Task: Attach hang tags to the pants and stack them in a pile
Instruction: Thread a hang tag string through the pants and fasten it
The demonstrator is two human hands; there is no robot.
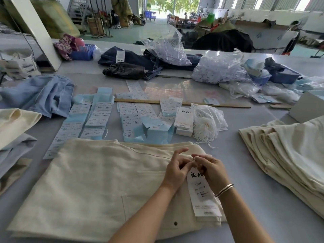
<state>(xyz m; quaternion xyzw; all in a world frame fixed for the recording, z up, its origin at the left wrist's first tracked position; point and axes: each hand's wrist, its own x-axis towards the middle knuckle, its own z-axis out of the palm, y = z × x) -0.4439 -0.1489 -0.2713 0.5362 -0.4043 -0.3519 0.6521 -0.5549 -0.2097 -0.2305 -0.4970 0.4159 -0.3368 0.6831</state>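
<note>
Your left hand (177,168) and right hand (211,170) pinch the hang tag (201,195) string at the waistband of the cream pants (87,181) lying on the table (259,204). Soft, floppy cloth: lift it by the folded edges; the tag is light, stiff card.

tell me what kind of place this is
Most likely a garment factory's finishing or packing floor: a stack of folded cream pants, rows of printed white paper hang tags across the grey worktable, and clear plastic bags of white fasteners behind.
</note>
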